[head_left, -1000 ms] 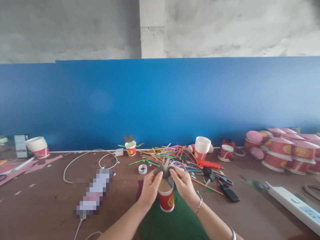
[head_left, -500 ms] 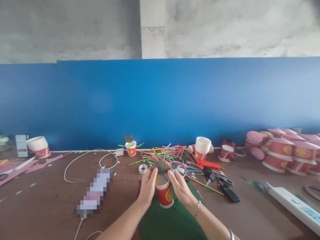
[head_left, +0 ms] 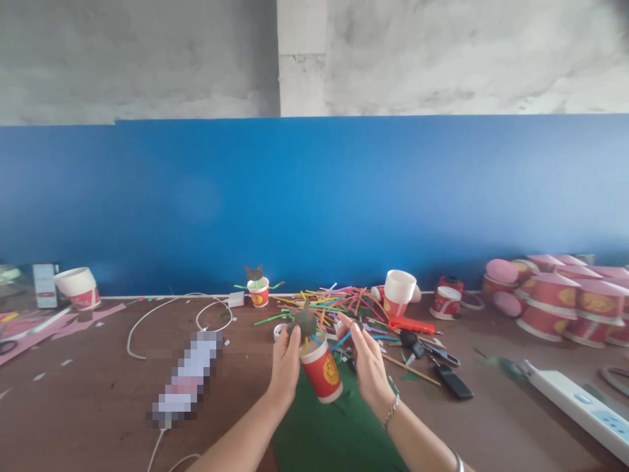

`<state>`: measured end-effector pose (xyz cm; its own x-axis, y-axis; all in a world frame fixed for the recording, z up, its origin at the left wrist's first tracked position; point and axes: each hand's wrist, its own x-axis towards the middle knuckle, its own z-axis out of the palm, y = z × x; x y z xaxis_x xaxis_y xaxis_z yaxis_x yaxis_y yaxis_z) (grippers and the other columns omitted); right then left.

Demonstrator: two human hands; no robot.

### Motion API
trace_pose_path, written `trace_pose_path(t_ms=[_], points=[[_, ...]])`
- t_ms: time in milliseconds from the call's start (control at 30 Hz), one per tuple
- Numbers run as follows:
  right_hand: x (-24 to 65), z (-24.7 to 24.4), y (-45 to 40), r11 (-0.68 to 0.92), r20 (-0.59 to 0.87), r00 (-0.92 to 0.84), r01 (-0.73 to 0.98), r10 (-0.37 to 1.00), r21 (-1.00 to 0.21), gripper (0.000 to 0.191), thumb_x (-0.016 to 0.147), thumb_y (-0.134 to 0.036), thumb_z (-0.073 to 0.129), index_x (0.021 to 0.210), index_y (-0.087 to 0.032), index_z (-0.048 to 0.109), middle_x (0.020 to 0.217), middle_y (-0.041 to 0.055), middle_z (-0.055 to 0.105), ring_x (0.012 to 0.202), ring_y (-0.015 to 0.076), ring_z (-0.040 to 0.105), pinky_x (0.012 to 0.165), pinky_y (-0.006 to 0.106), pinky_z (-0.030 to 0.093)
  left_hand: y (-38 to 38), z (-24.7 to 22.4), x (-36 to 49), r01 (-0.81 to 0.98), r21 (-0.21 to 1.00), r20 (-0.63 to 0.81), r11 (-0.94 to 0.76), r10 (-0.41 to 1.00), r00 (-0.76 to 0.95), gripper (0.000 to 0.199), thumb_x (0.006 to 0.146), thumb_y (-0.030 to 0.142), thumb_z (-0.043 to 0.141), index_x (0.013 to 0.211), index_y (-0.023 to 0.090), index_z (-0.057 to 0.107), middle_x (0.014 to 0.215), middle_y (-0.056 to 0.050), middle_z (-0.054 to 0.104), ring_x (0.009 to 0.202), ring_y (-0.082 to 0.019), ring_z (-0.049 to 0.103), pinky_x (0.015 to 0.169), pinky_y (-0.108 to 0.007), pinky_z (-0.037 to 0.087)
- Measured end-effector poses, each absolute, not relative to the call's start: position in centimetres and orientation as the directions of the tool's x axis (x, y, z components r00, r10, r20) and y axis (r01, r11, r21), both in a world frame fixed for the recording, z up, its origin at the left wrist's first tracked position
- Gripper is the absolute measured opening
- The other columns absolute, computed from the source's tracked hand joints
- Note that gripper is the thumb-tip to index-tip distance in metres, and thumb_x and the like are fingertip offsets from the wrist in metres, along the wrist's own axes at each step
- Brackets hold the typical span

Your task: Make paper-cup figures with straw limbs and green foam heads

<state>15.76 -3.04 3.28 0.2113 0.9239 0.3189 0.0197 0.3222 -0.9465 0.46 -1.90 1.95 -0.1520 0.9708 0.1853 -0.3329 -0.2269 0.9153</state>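
A red and white paper cup [head_left: 324,375] tilts over the green sheet [head_left: 339,432], with colored sticks rising from its mouth. My left hand [head_left: 285,360] pinches the dark round paper piece [head_left: 305,323] above the cup's rim, thumb in front. To the right of the cup, my right hand [head_left: 366,357] has its fingers closed around a small dark piece at the end of a blue stick [head_left: 344,339]; the fingers partly hide that piece.
Colored sticks [head_left: 339,303] lie behind the hands. A finished-looking cup figure [head_left: 258,293] stands at the back. Right of the hands are a red glue gun [head_left: 413,325], keys [head_left: 413,342] and a power strip [head_left: 570,400]; a phone [head_left: 189,377] lies left.
The cup has tilted, its top leaning left. My left hand and the dark round piece have shifted left. My right hand has moved right, widening the gap between the hands.
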Motion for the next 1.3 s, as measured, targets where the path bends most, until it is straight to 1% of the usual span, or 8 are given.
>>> trace_pose_path(t_ms=[67, 133, 233, 333, 633, 867, 1067, 1300], points=[[15.7, 3.4, -2.8, 0.259, 0.233, 0.236, -0.085, 0.943, -0.962, 0.044, 0.079, -0.054, 0.057, 0.103, -0.020, 0.069, 0.068, 0.0004, 0.061, 0.068, 0.0159, 0.054, 0.061, 0.026, 0.041, -1.7, 1.8, 0.3, -0.324, 0.916, 0.177, -0.237, 0.963, -0.204, 0.035, 0.078, 0.047, 0.059, 0.092, 0.015, 0.063, 0.094, -0.009, 0.069, 0.083, -0.021, 0.064, 0.073, -0.029, 0.048], [15.6, 3.5, -2.6, 0.195, 0.153, 0.203, -0.209, 0.967, -0.958, 0.040, 0.073, -0.052, 0.064, 0.092, -0.017, 0.070, 0.053, -0.0032, 0.052, 0.050, 0.0116, 0.043, 0.046, 0.023, 0.031, -1.7, 1.8, 0.2, -0.323, 0.913, 0.173, -0.248, 0.955, -0.243, 0.035, 0.078, 0.047, 0.059, 0.092, 0.015, 0.062, 0.093, -0.009, 0.069, 0.084, -0.021, 0.064, 0.074, -0.029, 0.048], [15.3, 3.5, -2.5, 0.100, 0.080, 0.070, -0.364, 0.994, -0.926, 0.037, 0.070, -0.053, 0.068, 0.075, -0.017, 0.064, 0.050, -0.0036, 0.052, 0.043, 0.0085, 0.039, 0.041, 0.021, 0.022, -1.8, 1.9, 0.2, -0.334, 0.908, 0.173, -0.251, 0.954, -0.247, 0.034, 0.079, 0.047, 0.057, 0.091, 0.015, 0.061, 0.091, -0.008, 0.069, 0.083, -0.021, 0.064, 0.075, -0.029, 0.048], [15.1, 3.3, -2.5, 0.002, 0.018, -0.033, -0.428, 0.999, -0.904, 0.039, 0.067, -0.054, 0.069, 0.067, -0.016, 0.059, 0.058, 0.0001, 0.060, 0.045, 0.0093, 0.047, 0.042, 0.020, 0.026, -2.1, 2.3, 0.3, -0.332, 0.909, 0.191, -0.251, 0.960, -0.203, 0.031, 0.080, 0.046, 0.057, 0.089, 0.016, 0.060, 0.089, -0.008, 0.069, 0.082, -0.021, 0.064, 0.074, -0.029, 0.047], [14.8, 3.1, -2.7, 0.096, 0.107, -0.079, -0.129, 0.991, -0.987, 0.045, 0.070, -0.058, 0.064, 0.056, -0.016, 0.063, 0.040, -0.0034, 0.048, 0.038, 0.0074, 0.034, 0.040, 0.022, 0.023, -3.0, 3.3, 0.9, -0.261, 0.928, 0.244, -0.265, 0.963, -0.112, 0.027, 0.077, 0.044, 0.061, 0.077, 0.017, 0.063, 0.072, -0.002, 0.066, 0.071, -0.017, 0.060, 0.073, -0.028, 0.047], [15.1, 3.1, -2.6, 0.157, 0.158, -0.046, -0.032, 0.986, -0.987, 0.045, 0.069, -0.056, 0.065, 0.049, -0.018, 0.056, 0.044, -0.0064, 0.033, 0.041, 0.0066, 0.028, 0.041, 0.022, 0.022, -2.8, 3.4, 0.8, -0.279, 0.924, 0.261, -0.262, 0.964, -0.044, 0.030, 0.079, 0.042, 0.059, 0.094, 0.016, 0.065, 0.094, -0.008, 0.069, 0.088, -0.023, 0.063, 0.083, -0.032, 0.046], [15.0, 3.1, -2.7, 0.078, 0.082, -0.067, -0.059, 0.994, -0.995, 0.033, 0.068, -0.051, 0.069, 0.070, -0.018, 0.066, 0.052, -0.0048, 0.045, 0.045, 0.0066, 0.029, 0.042, 0.021, 0.021, -2.8, 3.2, 0.8, -0.234, 0.933, 0.270, -0.275, 0.961, -0.052, 0.027, 0.082, 0.042, 0.055, 0.089, 0.016, 0.063, 0.091, -0.007, 0.068, 0.088, -0.022, 0.062, 0.081, -0.032, 0.047], [14.9, 3.2, -2.8, 0.254, 0.254, 0.010, -0.042, 0.967, -0.966, 0.030, 0.073, -0.046, 0.066, 0.072, -0.017, 0.065, 0.060, -0.0017, 0.052, 0.054, 0.0098, 0.038, 0.050, 0.022, 0.031, -3.0, 3.5, 0.9, -0.234, 0.933, 0.273, -0.275, 0.961, -0.041, 0.027, 0.082, 0.042, 0.054, 0.088, 0.016, 0.061, 0.091, -0.007, 0.068, 0.086, -0.021, 0.062, 0.080, -0.031, 0.047]])
